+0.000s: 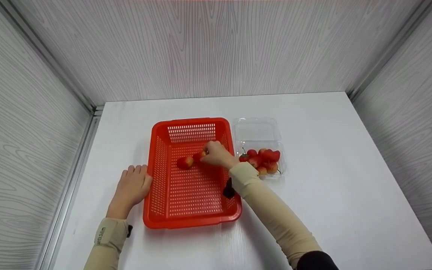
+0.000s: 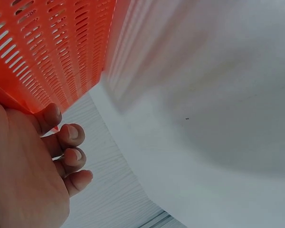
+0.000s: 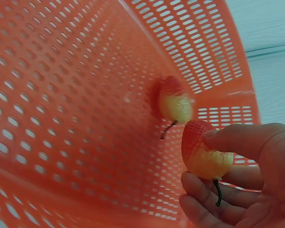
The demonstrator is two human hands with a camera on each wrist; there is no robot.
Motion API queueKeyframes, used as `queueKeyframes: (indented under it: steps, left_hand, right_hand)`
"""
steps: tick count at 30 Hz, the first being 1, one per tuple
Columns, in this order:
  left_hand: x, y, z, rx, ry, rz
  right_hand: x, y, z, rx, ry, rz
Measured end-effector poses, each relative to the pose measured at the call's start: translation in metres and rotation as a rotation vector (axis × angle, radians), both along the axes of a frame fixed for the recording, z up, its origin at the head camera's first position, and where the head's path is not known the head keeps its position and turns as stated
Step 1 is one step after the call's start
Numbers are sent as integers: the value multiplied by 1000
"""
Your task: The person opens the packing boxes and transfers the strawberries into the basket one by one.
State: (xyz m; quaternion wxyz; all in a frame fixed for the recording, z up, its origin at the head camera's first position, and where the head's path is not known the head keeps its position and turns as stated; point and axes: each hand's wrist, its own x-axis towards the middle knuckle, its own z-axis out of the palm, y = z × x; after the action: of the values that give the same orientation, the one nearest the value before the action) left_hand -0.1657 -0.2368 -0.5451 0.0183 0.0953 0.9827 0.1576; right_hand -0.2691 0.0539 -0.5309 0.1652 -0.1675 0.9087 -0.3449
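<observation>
In the right wrist view, my right hand (image 3: 256, 175) pinches a red-and-yellow artificial strawberry (image 3: 202, 149) by its sides, with the dark stem pointing down. This hand is inside the red plastic basket (image 1: 193, 225), over its perforated floor. Another artificial strawberry (image 3: 175, 102) lies on the basket floor, close beside the held one. At the basket's left side, my left hand (image 1: 133, 185) grips the rim, its fingers curled under the edge and the thumb hidden in the left wrist view.
To the right of the basket, a clear plastic clamshell box (image 1: 257, 129) stands with its lid folded back. Several red and yellow artificial fruits (image 1: 264, 161) fill its lower half. The white table (image 1: 336, 168) is bounded by pale wood-grain panels (image 1: 208, 48) at the back and sides.
</observation>
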Motion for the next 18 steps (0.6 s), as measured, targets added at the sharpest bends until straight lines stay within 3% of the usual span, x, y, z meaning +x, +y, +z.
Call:
queueKeyframes:
  steps: [6,18]
  left_hand:
    - [1,1,0,-2,25,-5]
    - [1,0,-2,10,25,-1]
  right_hand:
    - [-1,-2,-13,23,2,27]
    - [3,-3,-14,81,-39,46]
